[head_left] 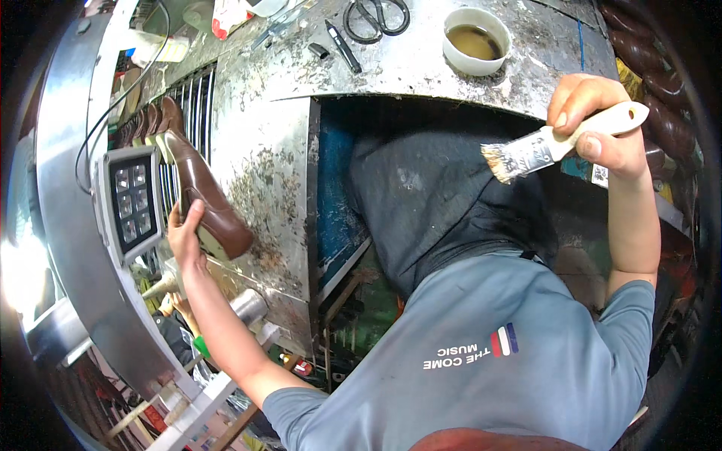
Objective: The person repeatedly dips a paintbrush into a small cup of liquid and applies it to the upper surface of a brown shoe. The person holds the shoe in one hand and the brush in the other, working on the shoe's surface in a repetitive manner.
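Stained metal bench, bowl w/ liquid. L hand gripping shoe, R hand pinching brush, well apart; prob. coating step, next needs shoe steady, brush brought close.

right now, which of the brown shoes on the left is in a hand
The nearest brown shoe, held in the person's left hand; the other shoes line up beyond its upper end, with no hand on them.

Open passage lies between shoe and pen; scissors and bowl obstruct farther right.
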{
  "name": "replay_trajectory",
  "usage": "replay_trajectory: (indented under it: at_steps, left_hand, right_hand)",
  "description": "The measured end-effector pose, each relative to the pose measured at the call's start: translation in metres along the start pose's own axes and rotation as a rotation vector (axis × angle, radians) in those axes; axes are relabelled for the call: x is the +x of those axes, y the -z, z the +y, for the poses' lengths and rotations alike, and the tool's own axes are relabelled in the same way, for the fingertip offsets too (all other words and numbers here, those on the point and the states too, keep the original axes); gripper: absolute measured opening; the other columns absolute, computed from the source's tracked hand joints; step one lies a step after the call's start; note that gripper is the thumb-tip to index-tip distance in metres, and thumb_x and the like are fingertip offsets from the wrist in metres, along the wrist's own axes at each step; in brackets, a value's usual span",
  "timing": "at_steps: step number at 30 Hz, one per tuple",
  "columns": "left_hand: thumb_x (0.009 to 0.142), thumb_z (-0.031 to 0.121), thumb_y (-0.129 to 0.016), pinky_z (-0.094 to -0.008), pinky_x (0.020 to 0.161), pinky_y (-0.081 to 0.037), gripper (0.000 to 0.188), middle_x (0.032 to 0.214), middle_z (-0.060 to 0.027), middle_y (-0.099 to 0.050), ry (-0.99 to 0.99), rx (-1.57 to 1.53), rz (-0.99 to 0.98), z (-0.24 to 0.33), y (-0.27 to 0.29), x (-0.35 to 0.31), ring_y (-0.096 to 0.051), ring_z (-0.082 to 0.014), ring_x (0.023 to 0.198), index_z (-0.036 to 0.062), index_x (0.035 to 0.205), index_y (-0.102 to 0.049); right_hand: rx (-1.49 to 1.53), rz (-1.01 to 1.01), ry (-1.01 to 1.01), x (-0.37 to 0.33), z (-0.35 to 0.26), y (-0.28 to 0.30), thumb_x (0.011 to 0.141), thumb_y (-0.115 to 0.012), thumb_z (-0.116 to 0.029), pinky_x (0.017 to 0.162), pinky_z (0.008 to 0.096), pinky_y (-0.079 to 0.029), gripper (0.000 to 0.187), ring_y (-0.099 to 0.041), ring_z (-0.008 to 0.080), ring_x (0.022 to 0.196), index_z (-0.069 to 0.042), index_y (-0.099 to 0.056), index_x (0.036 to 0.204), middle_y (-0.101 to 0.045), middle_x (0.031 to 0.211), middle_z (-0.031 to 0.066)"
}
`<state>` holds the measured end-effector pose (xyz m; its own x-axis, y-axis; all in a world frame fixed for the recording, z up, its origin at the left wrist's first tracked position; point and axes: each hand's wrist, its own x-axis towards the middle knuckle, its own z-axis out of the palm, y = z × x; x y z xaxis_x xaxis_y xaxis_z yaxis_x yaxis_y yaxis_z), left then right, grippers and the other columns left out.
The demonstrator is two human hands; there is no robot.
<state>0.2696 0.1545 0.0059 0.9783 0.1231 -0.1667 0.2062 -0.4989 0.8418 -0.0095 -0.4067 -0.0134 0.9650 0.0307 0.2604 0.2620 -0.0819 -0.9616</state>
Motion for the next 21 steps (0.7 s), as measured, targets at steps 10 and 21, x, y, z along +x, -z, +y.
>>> replay_trajectory:
  at_steps: [10,21]
  left_hand:
    - [0.066,0.061,-0.085,-0.0398,0.106,-0.042,0.094,0.129,-0.0234,-0.065,-0.288,0.843,0.191,-0.006,-0.021,0.227,-0.061,-0.0323,0.12,-0.0012,0.133,-0.062]
    - [0.072,0.071,-0.073,-0.0493,0.107,-0.043,0.099,0.139,-0.0211,-0.06,-0.249,1.123,0.24,-0.036,-0.066,0.313,-0.056,-0.0388,0.128,0.0076,0.145,-0.052]
  right_hand:
    - [-0.079,0.214,-0.186,-0.01,0.003,0.006,0.08,-0.076,-0.035,0.068,0.0301,-0.049,0.036,-0.062,0.0173,0.075,-0.001,-0.069,0.09,-0.067,0.088,0.0125]
    - [-0.053,0.309,-0.371,0.007,0.002,-0.009,0.079,-0.076,-0.032,0.069,0.0311,-0.05,0.035,-0.063,0.0182,0.076,0.001,-0.071,0.09,-0.068,0.086,0.0127]
